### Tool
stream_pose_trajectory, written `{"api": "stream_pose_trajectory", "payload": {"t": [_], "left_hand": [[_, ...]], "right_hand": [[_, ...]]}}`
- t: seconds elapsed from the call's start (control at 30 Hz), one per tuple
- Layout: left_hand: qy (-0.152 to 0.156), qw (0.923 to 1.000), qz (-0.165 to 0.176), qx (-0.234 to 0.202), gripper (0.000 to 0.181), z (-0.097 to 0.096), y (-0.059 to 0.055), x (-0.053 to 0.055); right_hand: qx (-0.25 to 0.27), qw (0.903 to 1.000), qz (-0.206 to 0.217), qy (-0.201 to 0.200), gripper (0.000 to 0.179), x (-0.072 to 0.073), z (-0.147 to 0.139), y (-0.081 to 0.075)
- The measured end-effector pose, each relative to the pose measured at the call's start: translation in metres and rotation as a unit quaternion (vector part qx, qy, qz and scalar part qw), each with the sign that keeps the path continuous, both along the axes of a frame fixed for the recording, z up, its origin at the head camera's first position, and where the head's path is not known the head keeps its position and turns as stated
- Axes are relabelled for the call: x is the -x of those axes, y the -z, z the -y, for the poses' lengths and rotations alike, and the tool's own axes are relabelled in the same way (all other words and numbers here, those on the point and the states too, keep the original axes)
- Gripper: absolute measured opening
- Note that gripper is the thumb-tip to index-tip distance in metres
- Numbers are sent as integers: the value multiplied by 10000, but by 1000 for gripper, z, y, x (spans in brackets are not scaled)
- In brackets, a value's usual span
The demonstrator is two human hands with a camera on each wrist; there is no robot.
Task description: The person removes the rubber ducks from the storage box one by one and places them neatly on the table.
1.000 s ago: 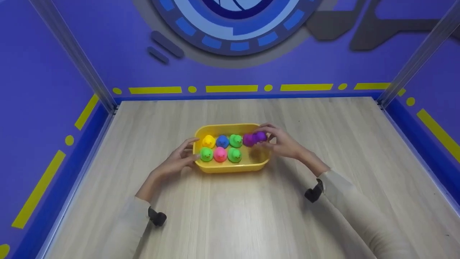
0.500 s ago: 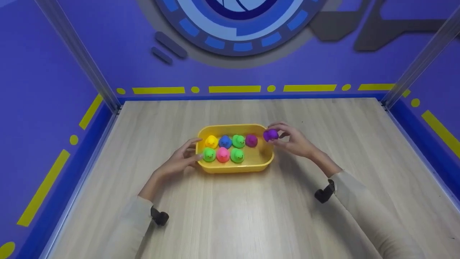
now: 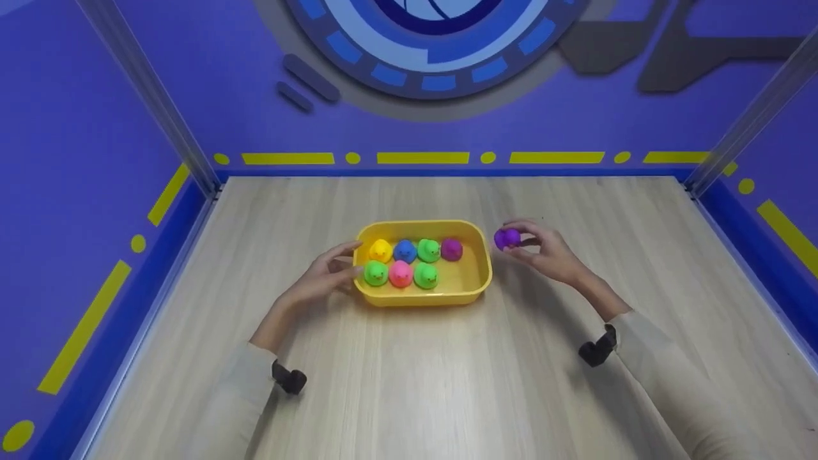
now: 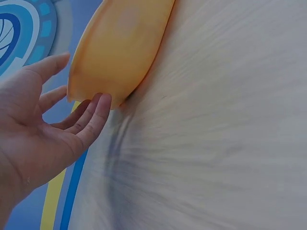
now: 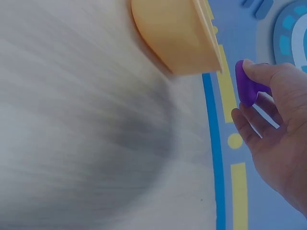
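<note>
My right hand (image 3: 543, 252) pinches a small purple toy duck (image 3: 507, 239) between thumb and fingers, off the right end of a yellow tray (image 3: 422, 299). In the right wrist view the purple toy sits at the thumb tip, with the lower fingers loosely bent. My left hand (image 3: 323, 278) rests at the tray's left end, fingers spread and relaxed; in the left wrist view its fingertips (image 4: 103, 100) lie against the outer wall. Inside the tray are a yellow duck (image 3: 381, 250), a blue one (image 3: 404, 251), a magenta-purple one (image 3: 452, 250), a pink one (image 3: 401, 273) and several green ducks (image 3: 426, 275).
The tray stands on a light wood-grain table (image 3: 409, 370). Blue-purple printed panels (image 3: 434, 134) with yellow dashes enclose it at the back and sides. Each wrist wears a small black camera (image 3: 597, 348) on the sleeve.
My right hand has moved right with the purple duck, from over the tray's right part to beyond its right rim. My left hand stays at the tray's left end.
</note>
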State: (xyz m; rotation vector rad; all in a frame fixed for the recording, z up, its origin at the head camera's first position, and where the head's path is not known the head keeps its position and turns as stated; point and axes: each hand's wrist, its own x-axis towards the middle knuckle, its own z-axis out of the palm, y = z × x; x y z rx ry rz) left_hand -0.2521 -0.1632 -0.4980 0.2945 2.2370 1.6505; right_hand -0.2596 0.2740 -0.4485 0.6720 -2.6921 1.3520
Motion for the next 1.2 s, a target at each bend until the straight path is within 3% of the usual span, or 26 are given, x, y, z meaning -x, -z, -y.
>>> {"api": "stream_pose_trajectory", "payload": {"t": [0.1, 0.33, 0.7, 1.2], "left_hand": [[-115, 9998, 116, -148, 64, -1, 2, 2], [-365, 9972, 463, -456, 61, 1, 4, 3], [-688, 9891, 921, -922, 62, -6, 6, 5], [-580, 9904, 862, -917, 61, -3, 6, 5]], "right_hand": [[-39, 10000, 0, 15, 37, -7, -2, -5], [11, 10000, -82, 14, 38, 14, -18, 33], [126, 9993, 354, -72, 39, 13, -27, 43], [281, 9978, 598, 12, 37, 19, -30, 58]]}}
